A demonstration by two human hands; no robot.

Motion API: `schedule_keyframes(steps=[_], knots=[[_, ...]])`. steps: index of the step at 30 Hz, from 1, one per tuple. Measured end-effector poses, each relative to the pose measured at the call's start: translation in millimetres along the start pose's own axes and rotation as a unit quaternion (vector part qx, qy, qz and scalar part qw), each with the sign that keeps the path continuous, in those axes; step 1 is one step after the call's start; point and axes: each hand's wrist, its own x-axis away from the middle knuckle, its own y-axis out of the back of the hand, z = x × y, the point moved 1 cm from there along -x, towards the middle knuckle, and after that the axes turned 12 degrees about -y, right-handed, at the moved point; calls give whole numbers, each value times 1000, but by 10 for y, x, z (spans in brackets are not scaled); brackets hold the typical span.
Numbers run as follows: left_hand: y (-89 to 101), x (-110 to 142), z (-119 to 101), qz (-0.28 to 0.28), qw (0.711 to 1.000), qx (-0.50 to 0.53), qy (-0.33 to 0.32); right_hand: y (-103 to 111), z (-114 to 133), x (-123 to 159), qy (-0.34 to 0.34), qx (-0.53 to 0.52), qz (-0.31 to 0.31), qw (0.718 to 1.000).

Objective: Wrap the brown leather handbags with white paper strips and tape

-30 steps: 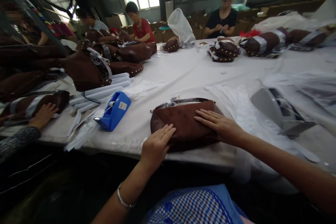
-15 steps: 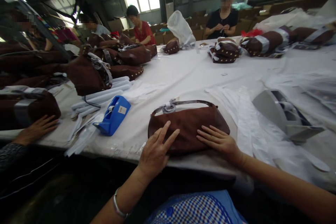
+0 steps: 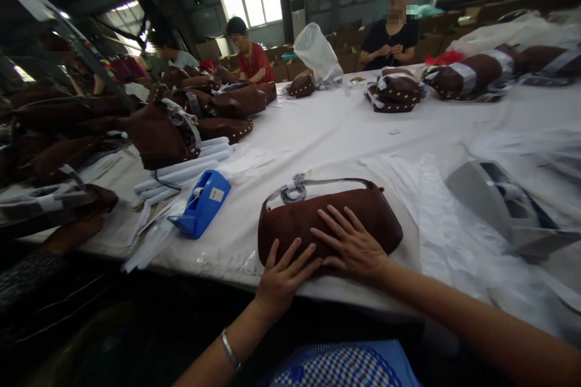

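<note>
A dark brown handbag (image 3: 285,217) lies flat on the white-covered table in front of me. Its strap curves along the far edge, with a wrapped grey coil (image 3: 294,188) at the strap's left end. My left hand (image 3: 284,275) rests with spread fingers on the bag's lower left part, near the table edge. Flat on the middle of the bag is my right hand (image 3: 351,245), its fingers spread too. Both hands press on the surface and neither grips anything. The fingertips of the left come close to the right hand.
To the left stands a blue tape dispenser (image 3: 202,205), beside rolled white paper (image 3: 181,166). A grey tape dispenser (image 3: 503,205) is at right among white sheets. Brown bags (image 3: 154,133) pile up at left. A co-worker's hand (image 3: 77,233) holds a bag there. Other people work across the table.
My right hand has slid left to the bag's middle, and my left hand has moved down toward its near edge. At far left, the co-worker's bag has tipped over.
</note>
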Motion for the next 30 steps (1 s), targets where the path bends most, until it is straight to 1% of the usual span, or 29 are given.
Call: schedule_keyframes(steps=[2,3,5,6,7,8,9,10,12,14,16,18,19,20,21,22,23,24,25,26,28,30], knots=[[135,-61,-55,29,999,28,17,-250,1,52,3,6,28,1000],[231,-124,-79,50,997,53,33,-333,-9,84,-2,9,38,999],[438,-311,-96,67,989,103,78,-402,-34,129,-7,12,44,999],[525,-421,-84,57,987,115,101,-401,-44,139,-4,13,44,999],[585,-529,-56,27,985,109,130,-388,-51,142,-3,14,43,999],[604,-624,-16,-1,983,91,157,-372,-55,141,-4,15,42,999],[578,-695,30,-25,981,63,179,-361,-55,138,-5,15,43,999],[509,-738,74,-35,980,34,195,-358,-51,139,-5,16,44,999],[289,-731,136,-34,978,-14,207,-377,-33,152,-5,18,50,999],[60,-636,152,-5,975,-32,219,-401,-9,171,-3,22,57,998],[-79,-530,139,15,974,-40,223,-369,9,165,-1,27,61,998],[-116,-469,121,18,974,-43,221,-231,13,104,8,25,67,997],[-110,-459,114,16,974,-44,220,-121,8,54,8,22,60,998],[-96,-458,109,15,974,-44,221,6,-3,-3,-1,18,40,999],[-82,-464,107,13,974,-44,222,133,-23,-60,-24,17,8,1000],[-69,-472,107,11,974,-44,224,239,-54,-109,-61,20,-27,998],[-62,-481,108,10,973,-44,226,307,-94,-141,-104,29,-57,993],[-60,-489,110,9,973,-44,227,323,-140,-146,-139,41,-75,987],[-61,-495,112,7,973,-44,227,284,-188,-122,-162,54,-69,983],[-65,-497,112,6,973,-45,226,199,-232,-70,-165,65,-47,983],[-72,-495,108,4,974,-44,221,-30,-305,89,-155,77,20,985],[-74,-487,101,3,975,-44,218,-191,-349,222,-156,86,63,982]])
